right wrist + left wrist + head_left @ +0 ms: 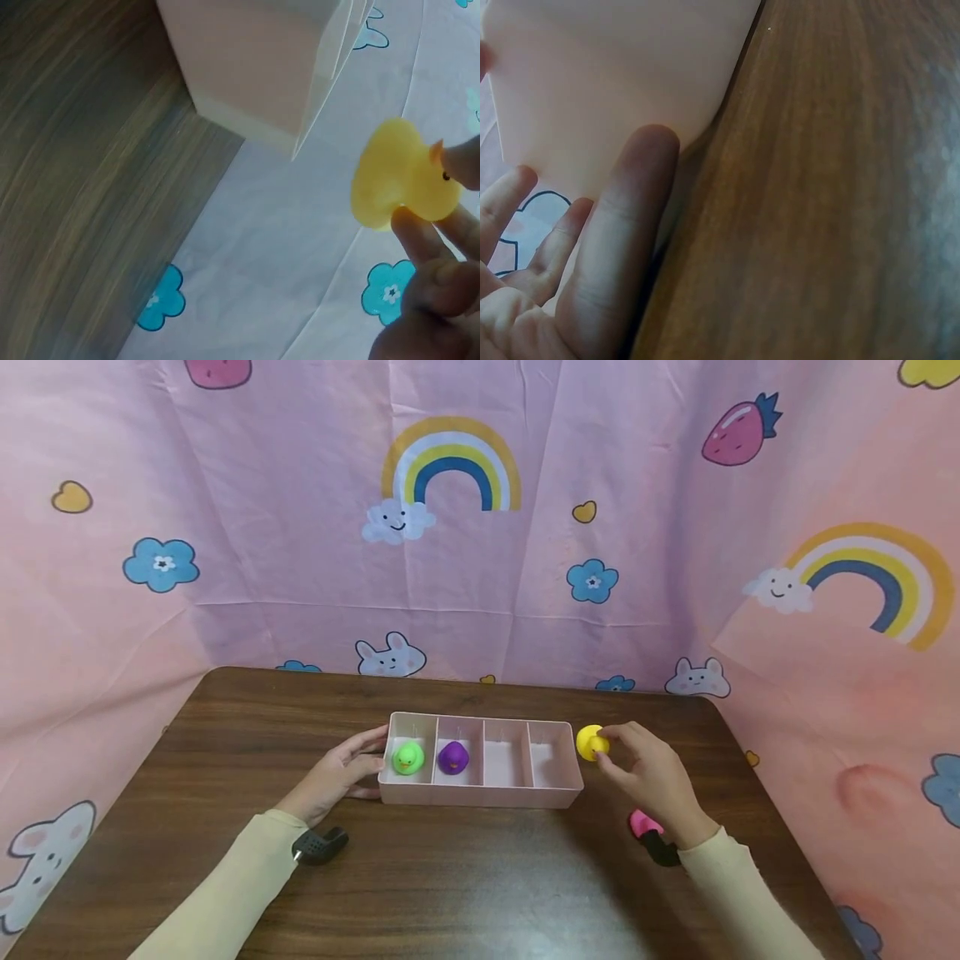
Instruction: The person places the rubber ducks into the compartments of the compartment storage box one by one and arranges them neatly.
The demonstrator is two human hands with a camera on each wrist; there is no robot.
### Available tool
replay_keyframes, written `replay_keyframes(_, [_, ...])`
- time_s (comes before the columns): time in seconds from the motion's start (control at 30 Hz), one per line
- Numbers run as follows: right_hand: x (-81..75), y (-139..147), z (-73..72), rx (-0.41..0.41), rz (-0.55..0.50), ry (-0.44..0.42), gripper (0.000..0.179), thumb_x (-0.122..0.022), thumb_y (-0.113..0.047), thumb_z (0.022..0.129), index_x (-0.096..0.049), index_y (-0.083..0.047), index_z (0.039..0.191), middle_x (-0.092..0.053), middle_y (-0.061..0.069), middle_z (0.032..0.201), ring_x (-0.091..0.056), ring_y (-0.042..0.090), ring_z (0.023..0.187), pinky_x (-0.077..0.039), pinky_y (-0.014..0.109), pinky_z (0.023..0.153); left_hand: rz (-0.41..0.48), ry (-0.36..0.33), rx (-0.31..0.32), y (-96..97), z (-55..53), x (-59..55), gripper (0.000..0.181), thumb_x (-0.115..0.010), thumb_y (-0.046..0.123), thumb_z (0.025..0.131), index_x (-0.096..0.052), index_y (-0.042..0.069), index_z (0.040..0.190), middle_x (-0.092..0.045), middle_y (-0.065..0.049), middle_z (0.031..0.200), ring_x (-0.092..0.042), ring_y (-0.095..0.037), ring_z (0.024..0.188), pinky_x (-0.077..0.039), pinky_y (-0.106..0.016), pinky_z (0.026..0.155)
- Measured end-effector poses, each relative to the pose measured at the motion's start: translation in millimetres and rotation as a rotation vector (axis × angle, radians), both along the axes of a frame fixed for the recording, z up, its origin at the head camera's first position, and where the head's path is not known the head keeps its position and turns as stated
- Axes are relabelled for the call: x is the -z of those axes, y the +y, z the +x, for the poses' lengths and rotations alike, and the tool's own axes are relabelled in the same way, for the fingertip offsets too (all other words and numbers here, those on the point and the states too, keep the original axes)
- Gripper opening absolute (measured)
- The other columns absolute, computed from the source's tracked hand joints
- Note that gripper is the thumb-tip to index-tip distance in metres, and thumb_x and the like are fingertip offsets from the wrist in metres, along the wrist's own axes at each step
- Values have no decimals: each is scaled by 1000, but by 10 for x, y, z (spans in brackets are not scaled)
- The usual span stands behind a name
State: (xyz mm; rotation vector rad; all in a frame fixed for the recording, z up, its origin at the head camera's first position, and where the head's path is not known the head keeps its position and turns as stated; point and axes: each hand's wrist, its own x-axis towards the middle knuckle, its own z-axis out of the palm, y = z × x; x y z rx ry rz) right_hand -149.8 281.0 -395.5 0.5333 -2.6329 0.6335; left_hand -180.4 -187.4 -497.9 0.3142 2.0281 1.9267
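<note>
Head view, right of centre: the right hand (658,778) pinches a yellow rubber duck (591,743) between its fingers, just beside the pink four-compartment box (480,797); the left hand's (328,781) outstretched fingers touch its left end. Light pressure there, with the duck raised above the walls, would probably avoid bumps.

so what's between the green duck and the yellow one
In the head view, the purple duck, then two empty compartments of the pink box.
</note>
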Motion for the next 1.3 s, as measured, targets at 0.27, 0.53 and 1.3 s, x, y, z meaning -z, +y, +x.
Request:
replay_keyframes(0.27, [-17,-115,9,-47,-73,96,29,-86,-6,81,-70,-8,105,-61,-2,86,-43,9,61,-35,20,49,1,-35,-17,20,-13,8,64,-61,23,105,-33,18,162,-32,-20,164,-54,-41,134,-60,-50,93])
replay_keyframes(0.53, [-36,-301,-15,-94,-96,100,29,-85,-6,83,-72,-8,108,-66,0,92,-45,10,63,-38,20,51,5,-29,-6,8,2,21,63,-57,21,106,-31,16,163,-29,-22,165,-53,-43,135,-59,-51,93])
replay_keyframes(1.3, [187,-933,-215,-108,-38,-14,26,-84,-16,87,-75,-10,111,-75,1,105,-49,11,67,-44,23,55,5,1,1,-11,-40,59,65,-60,27,105,-32,17,162,-32,-20,164,-55,-40,133,-60,-50,92])
